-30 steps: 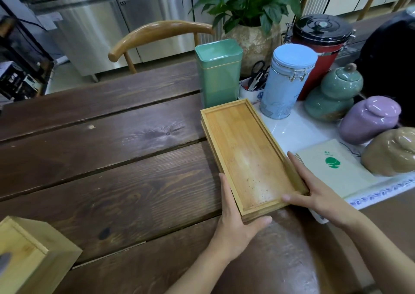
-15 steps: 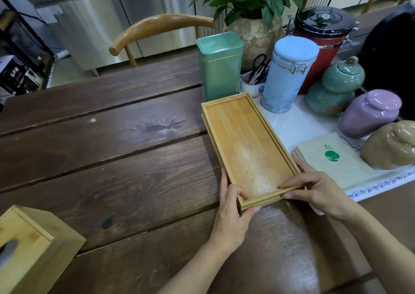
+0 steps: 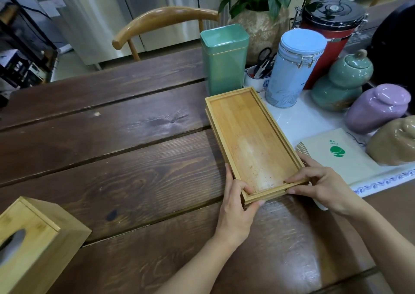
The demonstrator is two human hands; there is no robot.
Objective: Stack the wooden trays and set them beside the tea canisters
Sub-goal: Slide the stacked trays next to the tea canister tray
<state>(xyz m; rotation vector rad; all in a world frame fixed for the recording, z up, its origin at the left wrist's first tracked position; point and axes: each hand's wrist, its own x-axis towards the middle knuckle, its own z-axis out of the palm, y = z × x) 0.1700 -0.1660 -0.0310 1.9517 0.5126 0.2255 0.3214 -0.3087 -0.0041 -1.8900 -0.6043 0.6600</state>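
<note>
Two light wooden trays [image 3: 249, 134] lie stacked on the dark plank table [image 3: 112, 150], the top one nested on the lower, whose edge shows on the left and near sides. Their far end sits just in front of the green square tea canister [image 3: 223, 58] and beside the pale blue clip-lid canister [image 3: 292, 69]. My left hand [image 3: 238, 206] grips the near left corner of the stack, thumb on the rim. My right hand [image 3: 323, 186] pinches the near right corner, fingers over the rim.
A red canister with black lid [image 3: 330, 31], green [image 3: 345, 80], purple [image 3: 377, 107] and tan [image 3: 395, 143] ceramic jars stand right on a white mat. A napkin stack [image 3: 336, 154] lies right of the trays. A bamboo tissue box [image 3: 33, 244] sits near left. Chair [image 3: 161, 22] and plant pot [image 3: 258, 26] are behind.
The tray stack has slid away from me towards the canisters. My right hand moved from flat along the right side to pinching the near right corner; my left hand stayed on the near left corner.
</note>
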